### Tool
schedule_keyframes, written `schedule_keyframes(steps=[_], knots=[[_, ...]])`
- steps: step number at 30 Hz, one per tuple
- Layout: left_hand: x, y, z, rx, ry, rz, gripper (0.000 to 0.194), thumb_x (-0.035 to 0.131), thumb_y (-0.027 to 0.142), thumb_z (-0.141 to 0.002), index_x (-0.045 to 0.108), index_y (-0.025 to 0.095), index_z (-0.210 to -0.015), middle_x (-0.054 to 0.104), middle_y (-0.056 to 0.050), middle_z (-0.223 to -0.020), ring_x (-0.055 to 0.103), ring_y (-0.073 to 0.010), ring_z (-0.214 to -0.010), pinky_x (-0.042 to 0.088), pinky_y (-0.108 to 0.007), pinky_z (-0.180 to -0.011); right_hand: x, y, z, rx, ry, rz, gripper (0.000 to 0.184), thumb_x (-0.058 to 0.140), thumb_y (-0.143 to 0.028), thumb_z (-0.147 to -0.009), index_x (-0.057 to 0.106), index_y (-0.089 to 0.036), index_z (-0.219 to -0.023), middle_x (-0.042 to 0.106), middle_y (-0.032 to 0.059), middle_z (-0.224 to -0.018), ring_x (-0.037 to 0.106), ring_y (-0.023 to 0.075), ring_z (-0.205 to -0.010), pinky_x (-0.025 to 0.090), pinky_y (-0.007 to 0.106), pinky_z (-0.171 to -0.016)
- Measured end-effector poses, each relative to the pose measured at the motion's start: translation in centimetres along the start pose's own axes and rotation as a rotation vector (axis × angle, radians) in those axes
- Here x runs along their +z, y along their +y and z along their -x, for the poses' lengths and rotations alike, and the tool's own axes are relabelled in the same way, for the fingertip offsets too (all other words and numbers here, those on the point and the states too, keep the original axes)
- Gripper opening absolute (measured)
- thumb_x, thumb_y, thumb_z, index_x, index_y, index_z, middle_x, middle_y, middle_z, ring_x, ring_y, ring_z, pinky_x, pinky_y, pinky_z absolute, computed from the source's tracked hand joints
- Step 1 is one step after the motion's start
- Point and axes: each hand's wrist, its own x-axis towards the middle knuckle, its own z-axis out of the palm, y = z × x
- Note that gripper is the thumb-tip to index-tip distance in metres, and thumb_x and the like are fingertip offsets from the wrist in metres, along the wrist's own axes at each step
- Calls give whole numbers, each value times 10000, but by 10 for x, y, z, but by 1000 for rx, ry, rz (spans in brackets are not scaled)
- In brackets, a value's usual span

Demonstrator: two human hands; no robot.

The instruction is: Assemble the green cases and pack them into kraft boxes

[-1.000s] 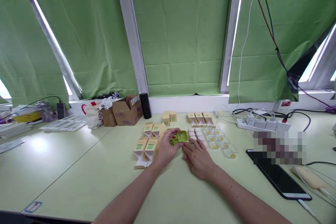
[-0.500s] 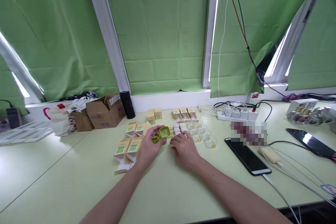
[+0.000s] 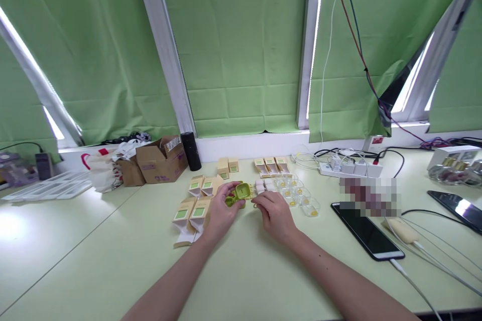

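Hinged case (image 3: 243, 190): in my left fingers (image 3: 225, 189). Surface (image 3: 233, 281), left of these: four paper cartons (image 3: 199, 209). Behind the case: small boxes (image 3: 223, 166); right of those, three folded cartons (image 3: 271, 166) in a row. Right of my right fingers (image 3: 263, 200): plastic containers (image 3: 311, 205); farther right, smartphone (image 3: 367, 230), power strip (image 3: 327, 169) behind it. Back left: cardboard box (image 3: 156, 164), cylinder (image 3: 191, 151) at its right.

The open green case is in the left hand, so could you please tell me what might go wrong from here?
The green case could slip or swing shut, as only the left hand appears to hold it.
That hand sits close against the small cardboard boxes and might nudge them.
The right hand, beside the clear containers, could knock one in a sideways move.
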Motion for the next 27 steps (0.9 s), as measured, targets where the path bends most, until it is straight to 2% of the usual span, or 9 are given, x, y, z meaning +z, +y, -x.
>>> schedule_keyframes(steps=[5,8,15,21,27], knots=[[0,-1,1,2,13,-4,458,774,167,-734,700,235,-1182,725,-71,-1210,677,-249,-1119,519,-397,-982,-1,-3,-1,95,105,-242,250,493,-284,-1027,733,-239,-1077,751,103,-999,670,259,-935,524,386,-846],[0,-1,3,-17,2,-5,470,768,140,-740,696,235,-1195,722,-73,-1213,678,-241,-1115,517,-391,-986,-3,-6,-3,194,164,-381,223,555,-378,-1016,718,-230,-1047,740,85,-945,659,233,-842,535,357,-772],[1,4,6,-25,-44,18,477,749,85,-751,695,232,-1202,690,-83,-1289,654,-243,-1188,504,-389,-1011,-3,-7,-5,432,207,-669,375,688,-566,-922,743,-203,-999,759,72,-897,685,216,-803,547,338,-757],[1,12,9,-13,-71,-21,457,748,83,-753,717,240,-1182,666,-84,-1300,637,-247,-1186,519,-408,-1021,-2,2,-10,577,253,-841,498,759,-683,-810,744,-186,-838,667,19,-664,571,153,-593,463,275,-574],[0,13,11,-3,-78,-4,439,770,101,-755,729,248,-1167,663,-85,-1281,637,-253,-1191,533,-429,-1040,-3,4,-11,647,252,-907,512,783,-688,-779,708,-182,-765,617,-1,-609,503,132,-532,415,273,-531]])
